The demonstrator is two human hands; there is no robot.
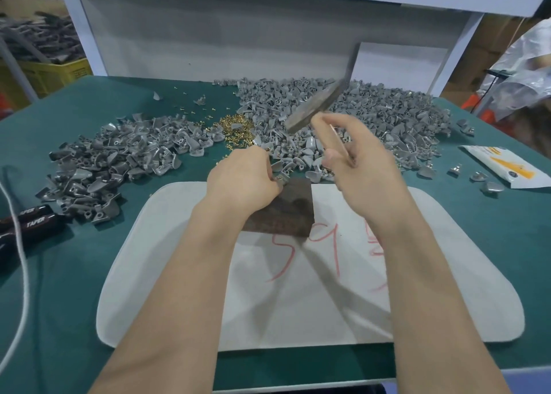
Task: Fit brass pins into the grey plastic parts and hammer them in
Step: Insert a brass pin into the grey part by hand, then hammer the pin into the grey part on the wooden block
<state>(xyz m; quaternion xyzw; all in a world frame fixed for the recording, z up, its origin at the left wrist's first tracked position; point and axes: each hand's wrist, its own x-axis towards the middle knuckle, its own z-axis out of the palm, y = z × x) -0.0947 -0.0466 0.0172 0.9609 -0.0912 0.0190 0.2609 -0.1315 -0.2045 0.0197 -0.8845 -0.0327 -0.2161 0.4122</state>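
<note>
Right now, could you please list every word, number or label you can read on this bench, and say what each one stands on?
"TAPER": pale print on each of the two black tool handles at the left edge.
"59": red handwriting on the white rounded mat; the red marks to its right are partly hidden and unreadable.
White and orange flat packet at the right: print too blurred to read.
</note>
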